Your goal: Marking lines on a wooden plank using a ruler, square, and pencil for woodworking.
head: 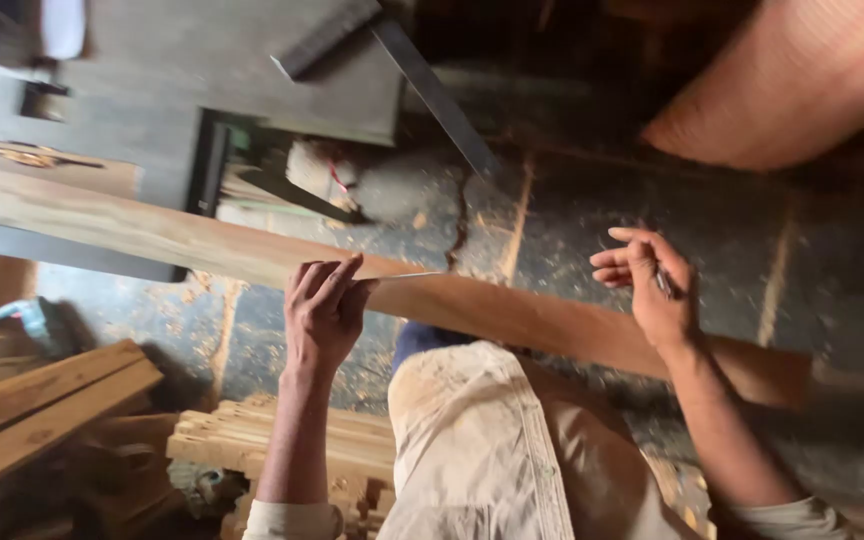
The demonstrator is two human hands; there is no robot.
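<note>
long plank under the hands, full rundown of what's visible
The long wooden plank is one bare, reddish-brown board with visible grain, paler toward its left end. It runs across the whole view, sloping from upper left down to lower right, above a sawdust-strewn floor. The left hand grips its near edge, with a thin metal strip lying flat on it there. The right hand, holding a small pencil-like tool, rests against it farther right. Its supports are hidden.

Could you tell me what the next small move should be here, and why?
Probably bring the right hand down to the plank beside the ruler. The left hand pins what looks like a thin metal ruler on the plank, while the right hand holds a small pencil-like tool lifted off the wood, so a mark seems due.
</note>
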